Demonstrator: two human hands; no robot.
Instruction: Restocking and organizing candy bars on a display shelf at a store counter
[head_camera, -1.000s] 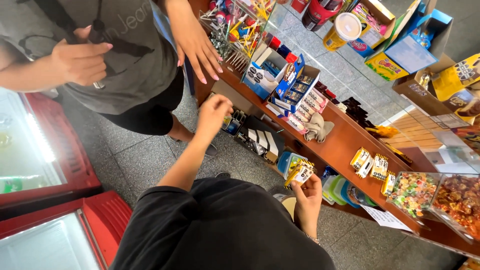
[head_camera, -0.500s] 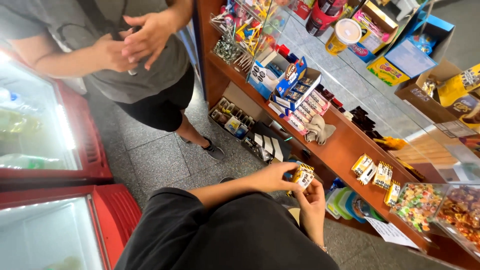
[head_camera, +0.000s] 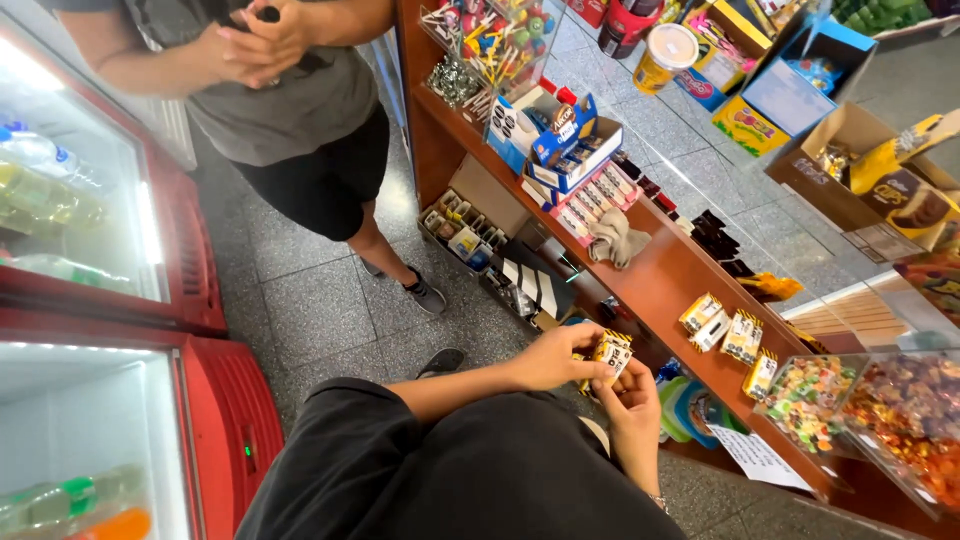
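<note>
Both hands pinch one small yellow packet (head_camera: 611, 356) (striped edges) near the wooden counter (head_camera: 668, 283): left hand (head_camera: 553, 358) above, right hand (head_camera: 634, 405) beneath.

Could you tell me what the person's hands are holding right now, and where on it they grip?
Both hands hold one small yellow packet: the left hand grips its left side, the right hand its lower right edge.
</note>
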